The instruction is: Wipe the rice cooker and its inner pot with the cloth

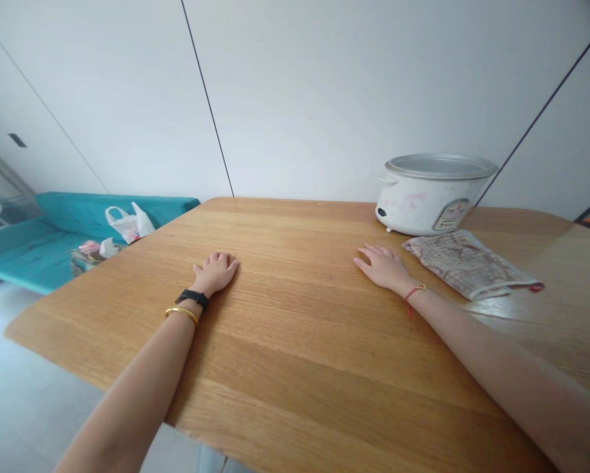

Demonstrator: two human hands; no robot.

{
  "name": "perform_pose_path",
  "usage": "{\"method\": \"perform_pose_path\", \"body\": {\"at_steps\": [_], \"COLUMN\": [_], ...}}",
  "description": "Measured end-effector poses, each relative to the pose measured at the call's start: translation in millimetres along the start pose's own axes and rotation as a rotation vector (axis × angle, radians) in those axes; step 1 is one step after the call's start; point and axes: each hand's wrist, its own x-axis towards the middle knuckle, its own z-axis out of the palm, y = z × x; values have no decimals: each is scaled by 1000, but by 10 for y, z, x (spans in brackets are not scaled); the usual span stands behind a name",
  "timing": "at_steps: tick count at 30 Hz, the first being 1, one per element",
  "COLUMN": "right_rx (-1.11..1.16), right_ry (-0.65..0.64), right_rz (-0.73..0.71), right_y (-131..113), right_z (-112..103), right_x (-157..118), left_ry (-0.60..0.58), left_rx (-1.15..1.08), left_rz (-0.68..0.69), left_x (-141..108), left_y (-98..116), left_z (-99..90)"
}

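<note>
My left hand (215, 272) lies palm down on the wooden table (295, 328), its fingers apart and nothing in them. A black band and a gold bangle circle that wrist. Farther right, my right hand (382, 265) also rests palm down with the fingers stretched out, holding nothing; a thin red cord is round its wrist. Just beyond it stands a white rice cooker (413, 203) without a lid, its inside mostly hidden from this angle. A folded patterned cloth (465, 263) lies in front of the cooker, to the right of my right hand and apart from it.
A pale panelled wall (299, 98) runs along the table's far edge. Left of the table is a teal sofa (78, 213) with a white plastic bag (127, 225) and some small items on it. The table's left edge drops to a grey floor (33, 381).
</note>
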Motion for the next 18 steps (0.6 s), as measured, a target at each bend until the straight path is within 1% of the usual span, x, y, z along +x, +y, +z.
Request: {"method": "perform_pose_path", "body": {"at_steps": [7,13,18], "right_rx": [-2,43,81], "right_ry": [-17,17,20], "right_rz": [7,28,61], "right_y": [-4,-35,-53], "right_z": [-19,-48,-69], "right_x": [-9,-24,-32], "left_ry": [6,58,75], "left_rx": [-7,-160,-188], "left_rz": [-7,-52,-55], "left_x": [33,-17,-28], "left_y": [-25,17,18], "left_z": [20,-9,-27]}}
